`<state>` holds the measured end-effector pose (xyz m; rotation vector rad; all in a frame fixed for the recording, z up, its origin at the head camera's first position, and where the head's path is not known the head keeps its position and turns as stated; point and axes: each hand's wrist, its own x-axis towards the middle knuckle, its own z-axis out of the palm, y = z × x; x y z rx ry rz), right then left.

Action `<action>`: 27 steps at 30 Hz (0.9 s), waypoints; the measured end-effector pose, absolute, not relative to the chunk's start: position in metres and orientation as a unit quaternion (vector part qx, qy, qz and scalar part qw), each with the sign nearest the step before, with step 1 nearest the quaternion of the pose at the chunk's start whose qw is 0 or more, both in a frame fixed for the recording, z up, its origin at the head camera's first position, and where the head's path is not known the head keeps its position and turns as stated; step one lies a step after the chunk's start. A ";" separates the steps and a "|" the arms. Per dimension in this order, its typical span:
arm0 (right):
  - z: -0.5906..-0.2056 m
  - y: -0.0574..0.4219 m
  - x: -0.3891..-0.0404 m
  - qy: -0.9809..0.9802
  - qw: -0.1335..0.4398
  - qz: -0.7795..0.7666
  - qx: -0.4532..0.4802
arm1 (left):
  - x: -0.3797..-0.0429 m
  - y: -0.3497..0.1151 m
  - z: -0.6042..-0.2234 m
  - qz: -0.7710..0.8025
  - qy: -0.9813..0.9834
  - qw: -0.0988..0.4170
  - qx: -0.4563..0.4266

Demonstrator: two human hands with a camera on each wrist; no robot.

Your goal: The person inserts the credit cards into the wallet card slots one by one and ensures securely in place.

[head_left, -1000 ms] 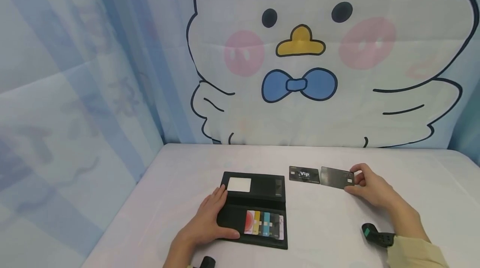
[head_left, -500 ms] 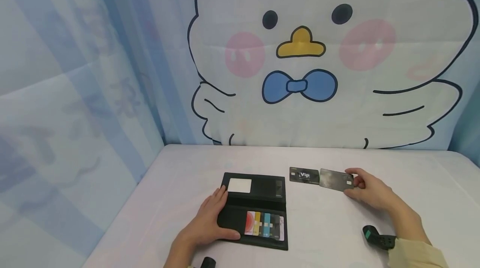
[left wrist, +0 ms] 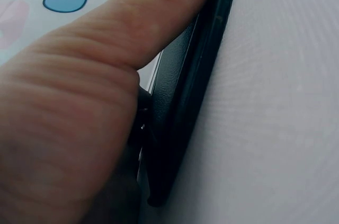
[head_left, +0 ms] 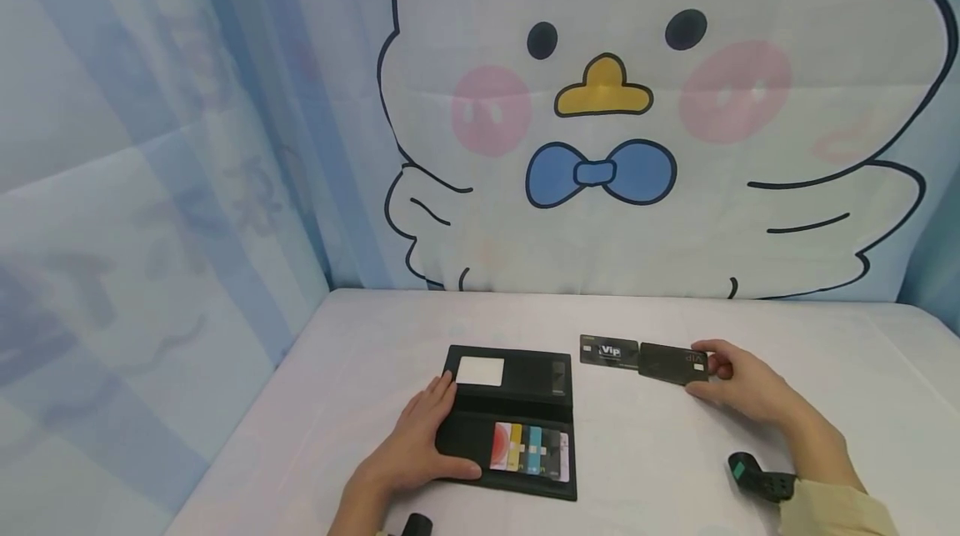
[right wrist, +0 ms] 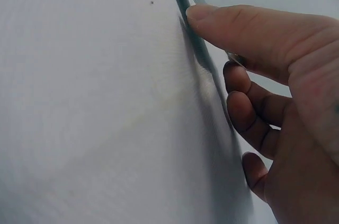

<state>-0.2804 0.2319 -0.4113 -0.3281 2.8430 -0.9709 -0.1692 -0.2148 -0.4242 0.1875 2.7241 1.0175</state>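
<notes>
An open black card wallet (head_left: 462,426) lies on the table, with several colourful bank cards (head_left: 533,448) in its lower half and a white panel in the upper one. My left hand (head_left: 414,446) rests on the wallet's left side, fingers straight, its thumb along the lower edge; the left wrist view shows that thumb over the black rim. Farther right, my right hand (head_left: 753,386) pinches a dark VIP card (head_left: 666,363) by its right end between thumb and fingers. That card's left end meets or overlaps a second dark Vip card (head_left: 609,360) on the table.
A white cloth covers the table (head_left: 645,453). Behind it hangs a curtain (head_left: 592,244) printed with a cartoon chick, and a blue-and-white curtain (head_left: 150,227) hangs at the left. Black camera mounts (head_left: 759,479) sit by the wrists.
The card in my right hand has tilted: its face went from shiny grey to dark. The right fingers shifted slightly left and down. My left hand and the wallet stay in place.
</notes>
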 end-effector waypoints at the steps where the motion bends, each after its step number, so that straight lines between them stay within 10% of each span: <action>1: -0.412 0.232 -0.280 0.938 0.054 -0.324 -0.111 | -0.169 -0.215 -0.424 0.347 0.929 0.113 0.064; 27: -0.408 0.186 -0.275 0.860 0.015 -0.483 -0.162 | -0.168 -0.214 -0.424 0.348 0.928 0.103 0.080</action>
